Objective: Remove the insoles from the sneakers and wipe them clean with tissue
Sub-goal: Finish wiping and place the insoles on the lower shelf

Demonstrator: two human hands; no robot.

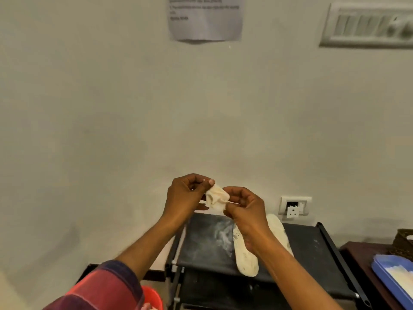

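Crumpled off-white tissue [215, 198] is held between both hands in front of the wall [111, 108], raised above the rack. Left hand [186, 196]: fingers closed, pinching the upper left edge of the tissue. Right hand [242, 205]: fingers closed, pinching its lower right edge. Two pale insoles [245, 258] lie side by side on the black fabric top shelf of the rack [205, 247], partly hidden by the right forearm; the nearer one shows dark marks. A blue tray [388, 278] rests on the dark surface [362, 258] to the right. A red bucket [152, 296] stands lower left.
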